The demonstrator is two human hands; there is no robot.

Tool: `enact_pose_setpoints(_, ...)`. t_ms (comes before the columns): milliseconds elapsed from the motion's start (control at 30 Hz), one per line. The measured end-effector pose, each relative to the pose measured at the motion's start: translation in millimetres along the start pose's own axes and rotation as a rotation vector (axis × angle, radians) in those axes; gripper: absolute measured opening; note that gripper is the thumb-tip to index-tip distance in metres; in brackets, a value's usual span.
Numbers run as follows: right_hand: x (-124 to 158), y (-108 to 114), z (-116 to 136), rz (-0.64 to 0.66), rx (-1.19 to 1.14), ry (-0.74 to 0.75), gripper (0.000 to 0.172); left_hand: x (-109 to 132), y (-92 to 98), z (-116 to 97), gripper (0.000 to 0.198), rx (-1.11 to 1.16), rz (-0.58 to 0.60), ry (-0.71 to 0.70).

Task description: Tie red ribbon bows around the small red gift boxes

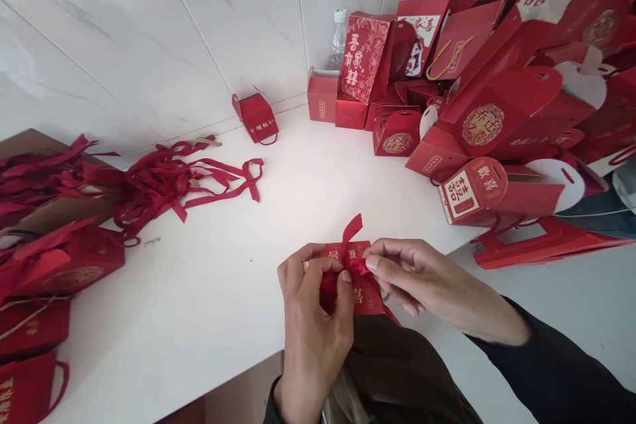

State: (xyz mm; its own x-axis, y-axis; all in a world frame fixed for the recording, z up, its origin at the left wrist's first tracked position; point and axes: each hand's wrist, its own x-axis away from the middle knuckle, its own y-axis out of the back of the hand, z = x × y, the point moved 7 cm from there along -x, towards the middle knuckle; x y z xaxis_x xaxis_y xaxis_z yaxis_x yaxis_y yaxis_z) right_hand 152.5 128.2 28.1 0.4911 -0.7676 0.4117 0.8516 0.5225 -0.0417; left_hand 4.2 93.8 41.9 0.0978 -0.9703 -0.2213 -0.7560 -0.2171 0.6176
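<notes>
A small red gift box (368, 297) with pale printed characters is at the table's front edge, close to my body. Across its top runs a red ribbon (352, 228), gathered at a bow or knot, one end sticking up. My left hand (318, 308) covers the box's left side, thumb and fingers closed in a pinch on the ribbon. From the right, my right hand (415, 271) pinches another part of the ribbon between thumb and forefinger. The exact shape of the knot is partly hidden by my fingers.
Red gift boxes (489, 126) are piled along the right, with a clear plastic bottle (338, 36) behind. One small box (256, 118) stands by the tiled wall. Loose red ribbons (159, 175) spill from a cardboard box (37, 139) at left, above more red boxes (89, 262).
</notes>
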Motion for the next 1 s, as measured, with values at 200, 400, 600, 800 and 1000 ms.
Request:
enact_pose_setpoints(200, -2.3, -5.4, -6.2, 0.067, -0.248, -0.091, 0.039, 3.6, 1.9, 0.6, 0.016, 0.023, 0.016, 0.010)
enact_pose_setpoints(400, 3.5, 1.4, -8.8, -0.020, -0.042, -0.064, 0.035, 4.8, 4.2, -9.4, 0.017, 0.049, -0.023, -0.027)
enact_pose_setpoints(600, 0.0, -0.3, -9.5, 0.010, -0.101, -0.036, 0.035, -3.0, 2.4, -9.8, 0.010, 0.046, -0.009, -0.003)
enact_pose_setpoints(800, -2.5, 2.4, -13.9, 0.001, -0.094, -0.048, 0.039, -2.9, -3.6, -3.5, 0.010, 0.126, 0.068, 0.059)
enact_pose_setpoints(1000, 5.4, 10.4, -4.0, -0.126, 0.058, 0.031, 0.036, 2.6, 11.7, 15.8, 0.015, 0.243, 0.019, 0.143)
